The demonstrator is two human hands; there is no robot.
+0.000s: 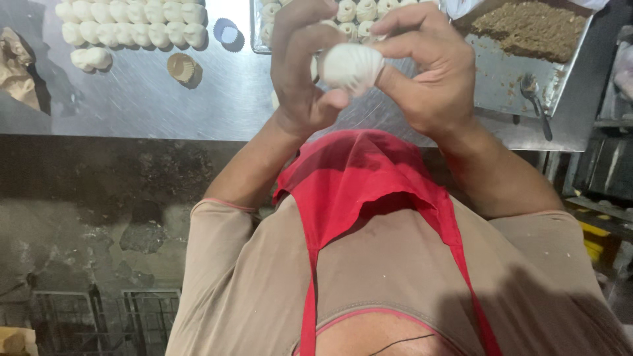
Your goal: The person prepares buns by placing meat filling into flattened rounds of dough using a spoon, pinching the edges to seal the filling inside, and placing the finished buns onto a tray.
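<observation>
A: Risk: squeezing too hard, deforming the pleated dough piece [351, 66]; loosening, dropping it onto the counter [165, 105].

B: Grip state: left hand [304, 69] and right hand [428, 72] both pinching the dough piece, fingertips pressed together around it, just below the tray [256, 39].

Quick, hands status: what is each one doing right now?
Left hand: closed on the white dough piece.
Right hand: fingers pinching the same dough piece.

Bright overhead light glares off the steel table [151, 99], the floor below lies dim, edges slightly soft.
</observation>
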